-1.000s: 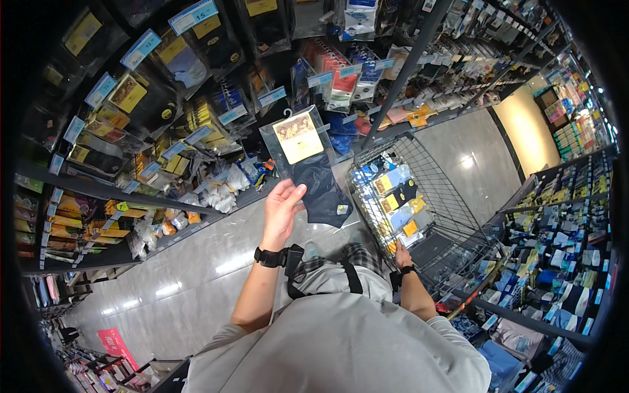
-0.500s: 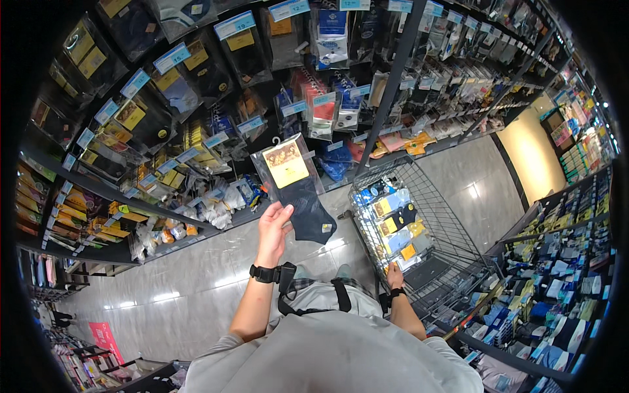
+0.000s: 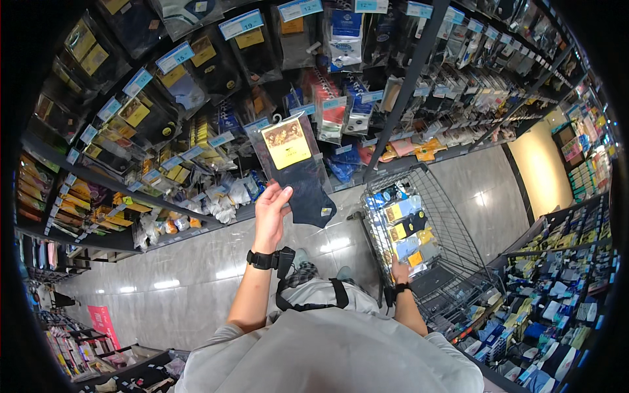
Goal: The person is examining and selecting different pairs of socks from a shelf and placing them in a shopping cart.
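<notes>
My left hand pinches the lower side of a clear packet of dark socks, thumb on top. A yellow and brown card and a small hook show at the packet's upper end, which is held up in front of the hanging racks. My right hand is closed on the near left side of a wire shopping cart; its fingertips are partly hidden. Inside the cart lie several sock packets with yellow, blue and dark parts, close to that hand.
A tall rack of hanging sock packets spans the front, with a dark upright post. Bins heaped with folded goods stand at the right. Grey tiled floor runs left, past a red sign.
The sock packet and my left hand have risen slightly toward the rack. The cart, with my right hand on it, appears a little farther right as the view shifts.
</notes>
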The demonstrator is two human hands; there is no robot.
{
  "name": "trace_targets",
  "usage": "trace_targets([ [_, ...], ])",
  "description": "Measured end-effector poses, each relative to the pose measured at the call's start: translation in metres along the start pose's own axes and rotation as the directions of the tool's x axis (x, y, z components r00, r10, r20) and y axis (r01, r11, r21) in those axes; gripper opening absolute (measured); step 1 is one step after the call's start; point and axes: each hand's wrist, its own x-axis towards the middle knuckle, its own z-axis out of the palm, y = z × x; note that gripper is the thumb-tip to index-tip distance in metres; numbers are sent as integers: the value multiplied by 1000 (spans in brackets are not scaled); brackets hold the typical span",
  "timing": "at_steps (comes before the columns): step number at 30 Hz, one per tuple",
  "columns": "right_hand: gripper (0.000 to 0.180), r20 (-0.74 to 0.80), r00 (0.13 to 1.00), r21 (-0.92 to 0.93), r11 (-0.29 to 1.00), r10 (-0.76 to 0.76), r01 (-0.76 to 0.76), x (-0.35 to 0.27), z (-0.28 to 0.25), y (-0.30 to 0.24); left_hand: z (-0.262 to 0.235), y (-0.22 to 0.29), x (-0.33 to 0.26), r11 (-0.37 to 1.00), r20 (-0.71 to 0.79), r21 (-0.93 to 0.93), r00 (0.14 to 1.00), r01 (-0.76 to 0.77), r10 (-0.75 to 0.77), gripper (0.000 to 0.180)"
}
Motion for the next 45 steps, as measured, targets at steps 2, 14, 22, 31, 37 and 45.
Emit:
trace_targets([
  [2, 75, -52, 962, 244, 931, -266, 271, -25, -29, -84, -15, 3, 17, 1000, -10, -4, 1000, -10, 10, 27],
  [14, 46, -11, 396, 948, 117, -918, 297, -168, -153, -412, -59, 58, 92, 1000, 117, 15, 993, -14, 12, 32],
  [22, 31, -8, 333, 954, 93, -943, 286, -162, -154, -474, -58, 83, 128, 999, 87, 19, 995, -44, 42, 33],
  [31, 27, -154, 308, 938, -40, -939, 346, -130, -189, -552, -7, 126, 186, 970, 58, 49, 970, -238, 236, 32],
  [37, 29, -195, 264, 934, -97, -945, 345, -124, -207, -593, 7, 142, 219, 944, -6, 49, 945, -326, 327, 31],
  [45, 28, -251, 238, 869, -110, -938, 482, -110, -193, -607, 0, 135, 224, 943, -44, 51, 943, -328, 330, 30],
])
